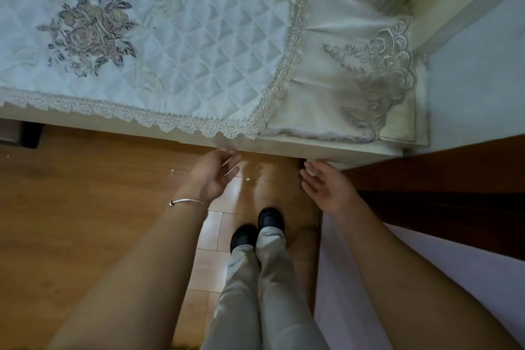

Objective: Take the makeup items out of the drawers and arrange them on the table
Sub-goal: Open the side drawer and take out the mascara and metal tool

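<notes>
Barely begun, I judge: the table (284,149) at 12 o'clock carries only its cloth (199,37); no makeup or drawer shows. Left hand (216,176) and right hand (326,187), fingers loosely apart and empty, reach under its 6 o'clock edge.

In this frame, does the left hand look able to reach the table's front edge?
Probably yes. The left hand is open, with its fingertips at or just short of the table's front edge, right under the lace trim. Nothing lies between hand and edge.
</notes>
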`<control>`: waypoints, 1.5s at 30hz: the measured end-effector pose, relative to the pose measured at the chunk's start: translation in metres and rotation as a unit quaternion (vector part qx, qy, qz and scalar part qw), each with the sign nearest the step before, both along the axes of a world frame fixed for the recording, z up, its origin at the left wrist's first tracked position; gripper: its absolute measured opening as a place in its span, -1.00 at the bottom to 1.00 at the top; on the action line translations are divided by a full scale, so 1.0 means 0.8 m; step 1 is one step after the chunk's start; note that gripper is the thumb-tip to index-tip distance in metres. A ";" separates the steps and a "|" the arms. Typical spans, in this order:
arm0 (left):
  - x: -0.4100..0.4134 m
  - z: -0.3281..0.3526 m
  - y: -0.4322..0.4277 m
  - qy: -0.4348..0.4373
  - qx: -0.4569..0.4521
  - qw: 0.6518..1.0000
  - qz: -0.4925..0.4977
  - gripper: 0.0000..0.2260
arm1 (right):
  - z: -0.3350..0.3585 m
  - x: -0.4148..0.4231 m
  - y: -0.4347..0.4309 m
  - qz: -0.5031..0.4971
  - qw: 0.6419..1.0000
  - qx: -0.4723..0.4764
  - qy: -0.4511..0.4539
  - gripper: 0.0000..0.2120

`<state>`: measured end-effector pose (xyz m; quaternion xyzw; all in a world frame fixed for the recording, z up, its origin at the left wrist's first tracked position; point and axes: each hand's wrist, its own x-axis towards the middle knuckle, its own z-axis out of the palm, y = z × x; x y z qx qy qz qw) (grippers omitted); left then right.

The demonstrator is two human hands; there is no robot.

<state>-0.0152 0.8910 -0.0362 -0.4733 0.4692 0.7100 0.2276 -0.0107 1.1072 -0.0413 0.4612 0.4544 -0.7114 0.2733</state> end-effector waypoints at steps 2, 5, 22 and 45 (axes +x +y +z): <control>0.015 0.007 0.001 -0.004 -0.006 1.000 -0.001 -0.75 | 0.002 0.015 -0.002 -0.005 1.000 0.008 -0.010 -0.91; 0.057 0.025 -0.004 -0.004 -0.005 0.999 -0.033 -0.78 | 0.014 0.048 -0.003 0.017 1.000 0.007 -0.023 -0.89; 0.119 0.135 -0.043 0.316 -0.551 0.604 -0.482 -0.71 | 0.144 0.098 0.000 0.436 0.653 0.533 0.315 -0.68; 0.230 0.144 -0.044 0.240 -0.497 0.670 -0.497 -0.73 | 0.152 0.225 0.006 0.491 0.703 0.458 0.235 -0.77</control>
